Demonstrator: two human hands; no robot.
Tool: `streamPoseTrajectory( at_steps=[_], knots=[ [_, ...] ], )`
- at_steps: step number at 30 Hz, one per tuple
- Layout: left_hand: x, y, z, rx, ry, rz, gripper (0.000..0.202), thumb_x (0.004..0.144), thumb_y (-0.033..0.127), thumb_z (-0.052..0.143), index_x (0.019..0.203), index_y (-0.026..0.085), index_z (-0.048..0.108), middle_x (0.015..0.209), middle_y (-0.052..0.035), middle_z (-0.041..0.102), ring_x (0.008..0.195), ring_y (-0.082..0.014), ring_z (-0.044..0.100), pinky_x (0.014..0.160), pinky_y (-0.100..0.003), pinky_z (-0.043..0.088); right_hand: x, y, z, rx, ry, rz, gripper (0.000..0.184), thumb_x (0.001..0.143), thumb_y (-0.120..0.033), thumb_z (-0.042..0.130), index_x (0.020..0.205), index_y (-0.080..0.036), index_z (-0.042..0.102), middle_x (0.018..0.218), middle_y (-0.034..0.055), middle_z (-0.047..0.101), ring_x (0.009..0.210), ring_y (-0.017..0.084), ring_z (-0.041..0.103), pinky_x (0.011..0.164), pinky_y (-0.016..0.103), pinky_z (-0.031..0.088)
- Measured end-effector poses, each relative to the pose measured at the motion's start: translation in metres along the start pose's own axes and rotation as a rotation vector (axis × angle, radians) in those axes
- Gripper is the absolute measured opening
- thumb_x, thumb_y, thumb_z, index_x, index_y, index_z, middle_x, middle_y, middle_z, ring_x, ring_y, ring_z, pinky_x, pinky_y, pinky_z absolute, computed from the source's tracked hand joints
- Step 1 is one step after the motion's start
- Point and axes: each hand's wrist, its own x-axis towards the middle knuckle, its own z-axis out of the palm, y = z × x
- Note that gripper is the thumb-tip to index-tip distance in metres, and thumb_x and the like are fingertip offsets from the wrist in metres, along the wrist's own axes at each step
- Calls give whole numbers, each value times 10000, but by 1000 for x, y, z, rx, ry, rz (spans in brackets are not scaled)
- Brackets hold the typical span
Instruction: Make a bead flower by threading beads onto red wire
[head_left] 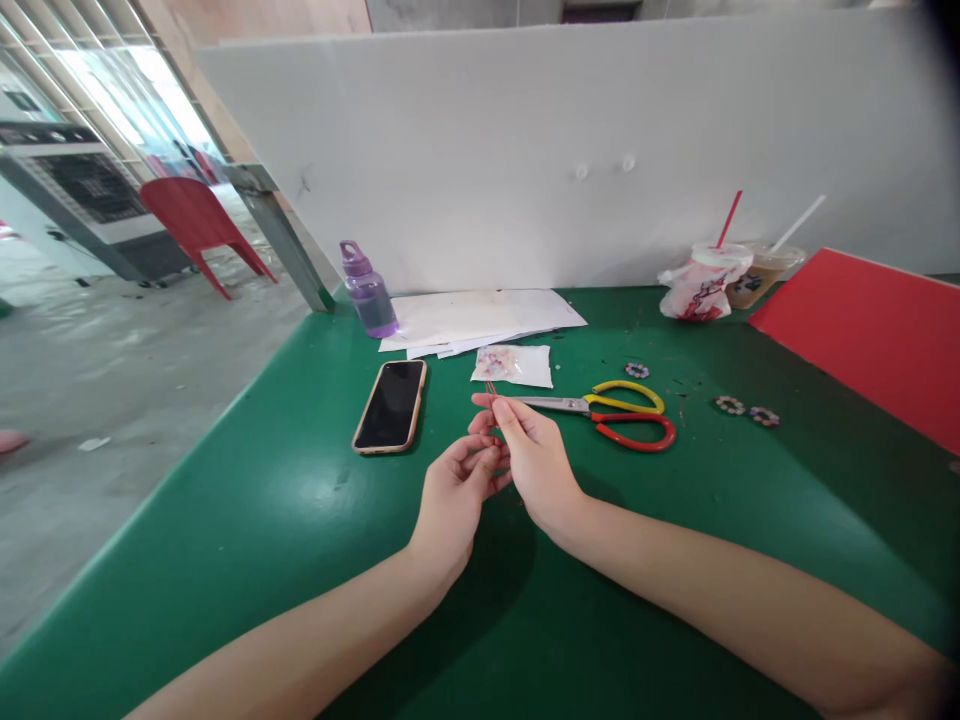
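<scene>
Above the table's middle, my right hand [541, 455] pinches a thin orange-red thread [490, 387] between thumb and forefinger, and its loose ends poke up past the fingertips. Just below and to the left, my left hand [459, 487] is closed in a pinch, with a bit of the same reddish thread at its fingertips. The two hands almost touch, and most of the thread is hidden by fingers. Scissors [589, 405] with one yellow and one red handle lie beyond my right hand. Behind the hands is a small clear packet of beads [514, 365].
A phone [391, 407] lies left of the hands. White papers [480, 318] and a purple bottle [369, 292] are at the back. Several bead rings [637, 370] lie to the right, near two drink cups [705, 280] and a red board [877, 340]. A white panel [487, 160] borders the green table [300, 560].
</scene>
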Motion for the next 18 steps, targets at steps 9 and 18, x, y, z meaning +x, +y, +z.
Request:
streamPoseTrajectory(
  at_steps=[9, 18],
  knots=[
    [-2, -2, 1, -49, 14, -36, 188, 749, 251, 691, 891, 148, 625, 844, -48, 693, 788, -153, 657, 648, -228, 505, 1, 4, 0, 20, -8, -3, 269, 852, -430, 484, 946, -233, 642, 779, 5, 557, 620, 99, 476, 467, 209, 367],
    [-2, -3, 3, -87, 11, -62, 149, 758, 249, 677, 870, 158, 640, 857, -31, 669, 801, -129, 623, 690, -229, 479, 2, 8, -1, 36, -12, -29, 222, 846, -403, 502, 801, -215, 610, 688, -20, 439, 583, 88, 398, 482, 209, 321]
  ],
)
